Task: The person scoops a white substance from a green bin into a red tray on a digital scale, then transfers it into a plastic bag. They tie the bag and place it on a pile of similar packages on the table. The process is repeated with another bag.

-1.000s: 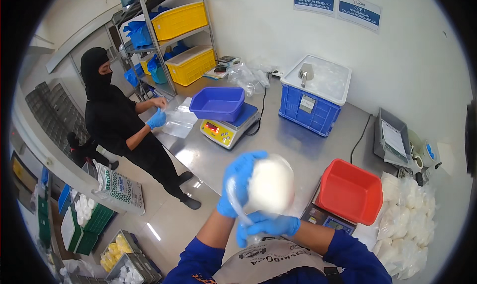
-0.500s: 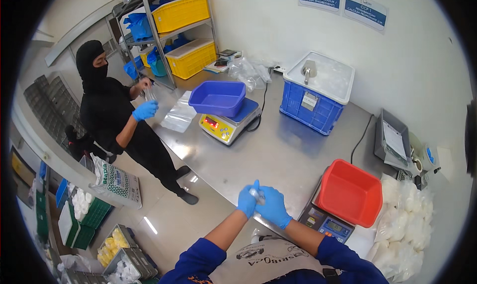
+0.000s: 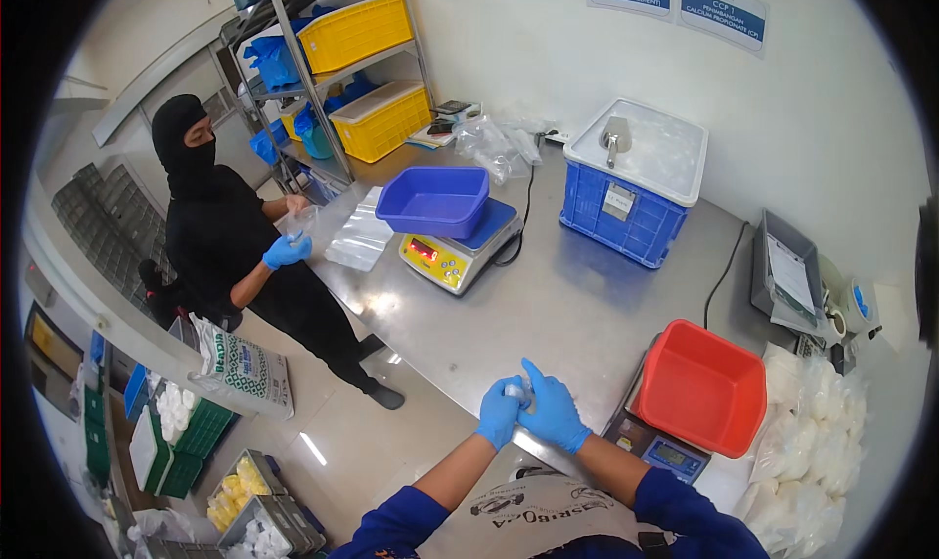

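Observation:
My left hand and my right hand, both in blue gloves, meet at the near edge of the steel table. Between their fingertips they pinch a small whitish bunch of plastic, the top of a plastic bag. The rest of the bag is hidden behind my hands. A printed pale sheet or sack lies below my forearms. Just to the right stands a red tub on a scale.
A blue tub sits on a yellow scale. A blue crate carries a white lid and scoop. Several filled white bags pile up at right. A person in black handles clear bags at the table's left end, before shelves with yellow bins.
The big white bag I held up near the camera has gone down out of sight. My hands have dropped to the table edge and closed together. The person in black shifted slightly.

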`<state>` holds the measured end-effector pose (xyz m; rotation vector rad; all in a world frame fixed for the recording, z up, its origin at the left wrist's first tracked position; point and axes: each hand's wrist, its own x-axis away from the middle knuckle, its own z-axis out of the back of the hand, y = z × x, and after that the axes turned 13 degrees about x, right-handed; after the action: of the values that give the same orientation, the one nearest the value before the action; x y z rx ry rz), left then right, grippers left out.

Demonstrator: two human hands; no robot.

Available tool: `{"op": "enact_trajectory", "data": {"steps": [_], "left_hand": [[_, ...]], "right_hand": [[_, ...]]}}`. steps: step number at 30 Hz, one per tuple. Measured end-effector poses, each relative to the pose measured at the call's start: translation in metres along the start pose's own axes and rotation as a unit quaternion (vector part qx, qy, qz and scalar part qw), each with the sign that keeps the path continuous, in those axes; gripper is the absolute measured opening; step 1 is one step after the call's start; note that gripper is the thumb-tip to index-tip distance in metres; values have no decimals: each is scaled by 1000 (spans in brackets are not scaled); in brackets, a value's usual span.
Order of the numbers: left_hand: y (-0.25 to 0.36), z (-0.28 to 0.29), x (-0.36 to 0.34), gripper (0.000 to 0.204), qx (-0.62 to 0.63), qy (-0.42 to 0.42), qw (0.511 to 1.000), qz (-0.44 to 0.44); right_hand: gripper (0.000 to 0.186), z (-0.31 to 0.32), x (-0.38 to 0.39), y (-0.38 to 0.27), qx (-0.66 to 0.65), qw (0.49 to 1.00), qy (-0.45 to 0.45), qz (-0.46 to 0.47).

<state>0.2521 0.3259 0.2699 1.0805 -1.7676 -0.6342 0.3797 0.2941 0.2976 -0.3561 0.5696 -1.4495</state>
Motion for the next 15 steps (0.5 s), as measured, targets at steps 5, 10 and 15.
{"op": "enact_trajectory", "data": {"steps": [5,10,15], "left_hand": [[-7,5,-13,24,34,-23,999,12],[-20,5,-8,25,49,0,999,-16],[-26,15,-26,16,24,-66,997,30]], "right_hand": [[82,-31,-2,10,-60,994,75,-53],[84,-9,-6,5,-150,980,-7,-130],[85,-24,-10,23,-178,976,63,-105]]}}
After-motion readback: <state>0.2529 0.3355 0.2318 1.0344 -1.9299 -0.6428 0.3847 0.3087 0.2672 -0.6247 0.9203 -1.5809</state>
